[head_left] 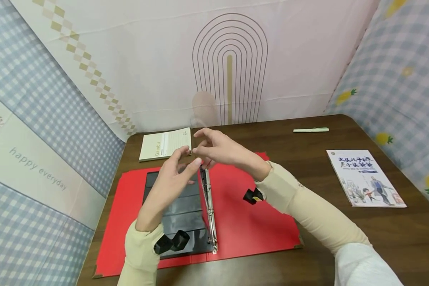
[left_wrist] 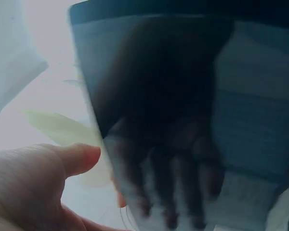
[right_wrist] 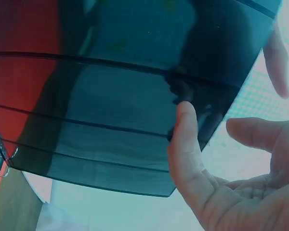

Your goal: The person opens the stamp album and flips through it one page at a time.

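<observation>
A red ring binder lies open on the table, with black pocket pages over its left cover and metal rings along the spine. One glossy black page stands raised from the rings, nearly edge-on in the head view. My left hand is over the left side, thumb and fingers apart, its thumb tip close to the raised page's edge in the left wrist view. My right hand comes from the other side. Its index fingertip overlaps the page in the right wrist view, the thumb held away from it.
A cream notebook lies behind the binder at the left. A pale green pen is at the back right, and a white picture-covered book lies at the right. Patterned cloth hangs behind and beside the brown table.
</observation>
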The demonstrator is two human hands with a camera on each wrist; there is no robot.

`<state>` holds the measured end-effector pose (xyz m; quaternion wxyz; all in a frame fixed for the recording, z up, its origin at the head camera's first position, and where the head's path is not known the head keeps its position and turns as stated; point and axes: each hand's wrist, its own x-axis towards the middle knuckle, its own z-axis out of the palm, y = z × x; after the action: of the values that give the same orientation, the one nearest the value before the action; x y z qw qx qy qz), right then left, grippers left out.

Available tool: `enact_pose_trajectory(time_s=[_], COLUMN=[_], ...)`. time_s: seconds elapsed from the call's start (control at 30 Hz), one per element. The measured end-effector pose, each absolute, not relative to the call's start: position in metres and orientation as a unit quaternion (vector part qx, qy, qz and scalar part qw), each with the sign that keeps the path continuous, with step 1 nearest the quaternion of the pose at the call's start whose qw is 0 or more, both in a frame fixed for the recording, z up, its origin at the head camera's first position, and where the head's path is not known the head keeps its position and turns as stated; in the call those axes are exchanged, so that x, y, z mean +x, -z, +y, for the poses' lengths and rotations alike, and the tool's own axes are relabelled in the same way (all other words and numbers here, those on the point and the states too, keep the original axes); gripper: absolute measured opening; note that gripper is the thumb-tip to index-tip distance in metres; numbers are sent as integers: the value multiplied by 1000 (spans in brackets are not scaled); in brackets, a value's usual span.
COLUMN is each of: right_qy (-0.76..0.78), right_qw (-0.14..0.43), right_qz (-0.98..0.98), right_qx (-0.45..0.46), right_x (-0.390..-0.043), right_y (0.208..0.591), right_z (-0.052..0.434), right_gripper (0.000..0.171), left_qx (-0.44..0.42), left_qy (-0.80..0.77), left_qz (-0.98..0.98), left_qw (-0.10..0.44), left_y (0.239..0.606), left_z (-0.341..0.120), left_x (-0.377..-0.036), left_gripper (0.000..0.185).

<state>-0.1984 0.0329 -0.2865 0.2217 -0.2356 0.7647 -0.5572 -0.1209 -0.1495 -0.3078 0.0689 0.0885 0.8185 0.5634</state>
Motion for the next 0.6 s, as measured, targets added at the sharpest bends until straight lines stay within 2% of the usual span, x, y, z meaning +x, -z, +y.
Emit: enact_pose_trajectory(time_s=[0.23,0.43,0.6], right_qy=[543,511,488], right_qw=[242,239,249], right_qz=[755,772,781], right_qx=[-277,-293,-299], right_x=[-199,-202,-204], right_y=[289,294,302], right_z=[35,41,49], right_gripper=[38,38,39], left_qx=[59,37,12], left_qy=[-565,-592,-595], left_qz=[821,804,804], left_qw=[60,26,0], left_y=[310,315,319], left_z=[-153,-166,-177], left_x=[-122,-121,-118], left_gripper=[60,45,40])
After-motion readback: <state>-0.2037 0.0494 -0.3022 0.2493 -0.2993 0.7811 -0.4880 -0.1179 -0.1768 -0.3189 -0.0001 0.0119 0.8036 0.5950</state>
